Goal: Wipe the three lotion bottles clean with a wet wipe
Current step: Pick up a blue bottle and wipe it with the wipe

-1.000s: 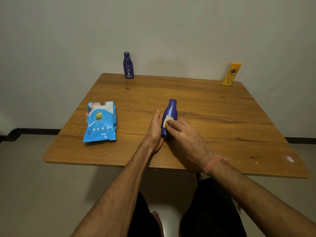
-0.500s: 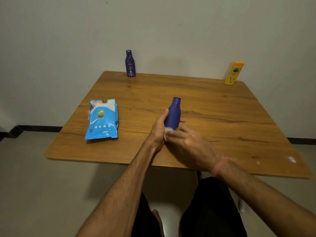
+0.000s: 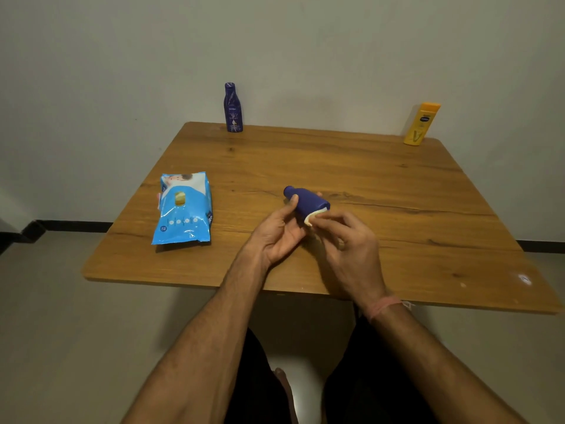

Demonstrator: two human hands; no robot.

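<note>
Your left hand [image 3: 279, 232] gripped the small blue bottle [image 3: 305, 201] tipped on its side, cap pointing left, thumb curled over its neck. Your right hand [image 3: 348, 240] pinched the wet wipe [image 3: 312, 218] against the bottle's base — both raised just above the desk [image 3: 382, 185]. The wipes pack [image 3: 185, 208] lay to the left. At the far edge stood the dark blue bottle [image 3: 233, 108] and — well apart — the yellow bottle [image 3: 421, 123].
</note>
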